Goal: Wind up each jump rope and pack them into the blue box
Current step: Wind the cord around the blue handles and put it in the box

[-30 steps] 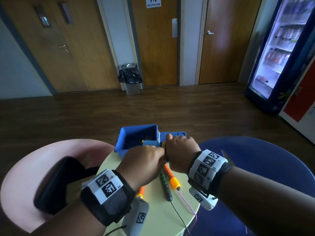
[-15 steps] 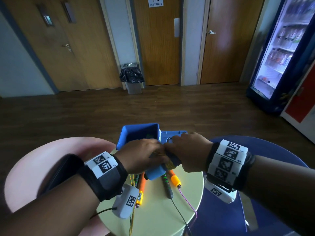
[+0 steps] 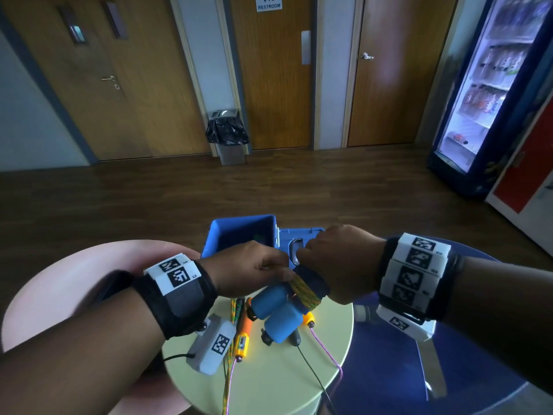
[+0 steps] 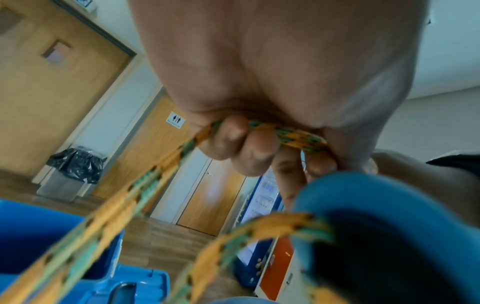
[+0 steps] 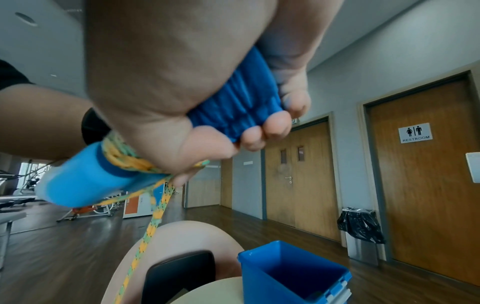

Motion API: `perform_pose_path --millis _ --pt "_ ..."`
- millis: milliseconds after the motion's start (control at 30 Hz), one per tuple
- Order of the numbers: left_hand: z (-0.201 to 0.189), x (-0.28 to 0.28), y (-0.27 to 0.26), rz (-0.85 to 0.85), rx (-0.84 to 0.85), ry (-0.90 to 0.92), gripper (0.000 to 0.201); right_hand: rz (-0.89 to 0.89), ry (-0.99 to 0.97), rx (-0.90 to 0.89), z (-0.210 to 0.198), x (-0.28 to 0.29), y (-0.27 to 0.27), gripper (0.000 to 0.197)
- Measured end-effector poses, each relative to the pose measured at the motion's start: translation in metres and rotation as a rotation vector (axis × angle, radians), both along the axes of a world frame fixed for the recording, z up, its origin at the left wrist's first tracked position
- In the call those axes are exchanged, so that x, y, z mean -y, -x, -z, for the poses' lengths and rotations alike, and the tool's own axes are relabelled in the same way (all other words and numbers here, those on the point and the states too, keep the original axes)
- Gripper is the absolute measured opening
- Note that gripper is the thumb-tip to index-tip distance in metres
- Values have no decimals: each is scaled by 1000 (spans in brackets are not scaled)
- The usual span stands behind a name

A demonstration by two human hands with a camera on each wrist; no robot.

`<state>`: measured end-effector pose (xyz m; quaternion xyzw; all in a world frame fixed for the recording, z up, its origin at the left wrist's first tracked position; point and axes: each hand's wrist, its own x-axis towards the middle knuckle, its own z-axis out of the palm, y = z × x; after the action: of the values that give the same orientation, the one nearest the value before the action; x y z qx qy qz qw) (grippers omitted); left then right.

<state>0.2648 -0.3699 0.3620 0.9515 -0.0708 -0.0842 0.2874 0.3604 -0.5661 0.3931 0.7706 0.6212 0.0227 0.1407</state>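
The round table (image 3: 269,381) is the landmark here. On its near part lie loose cords: a yellow-green rope (image 3: 226,381) that runs off the near edge, a pink cord (image 3: 327,353) and a thin dark cord (image 3: 311,369). A little farther in, an orange handle (image 3: 244,335) lies flat on the table, its long side running from near to far. Just above the middle of the table, the right hand (image 3: 338,265) has its fingers (image 5: 275,127) curled tight around two blue handles (image 3: 281,313) held side by side. Their long sides slant, with the free ends pointing down and toward the near-left of the table. The yellow-green rope is wound around them in a few turns next to the right hand. The left hand (image 3: 248,271) is close beside them, touching the right hand, and its curled fingers (image 4: 257,148) pinch the same rope. At the far edge of the table stands the blue box (image 3: 242,232), open at the top, with its lid (image 3: 299,238) lying open to the right. Far beyond the table, a bin with a black bag (image 3: 228,136) stands by wooden doors.
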Motion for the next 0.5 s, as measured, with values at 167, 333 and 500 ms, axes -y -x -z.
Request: perform_pose_path --millis 167,333,500 --pt "-5 -1 0 -7 27 107 31 -95 17 -23 -15 9 -2 24" --pt "-6 -3 2 -22 113 130 41 -98 18 -80 -20 13 1 24" --pt "-12 -9 0 -8 130 109 53 -85 14 -105 -14 11 5 21"
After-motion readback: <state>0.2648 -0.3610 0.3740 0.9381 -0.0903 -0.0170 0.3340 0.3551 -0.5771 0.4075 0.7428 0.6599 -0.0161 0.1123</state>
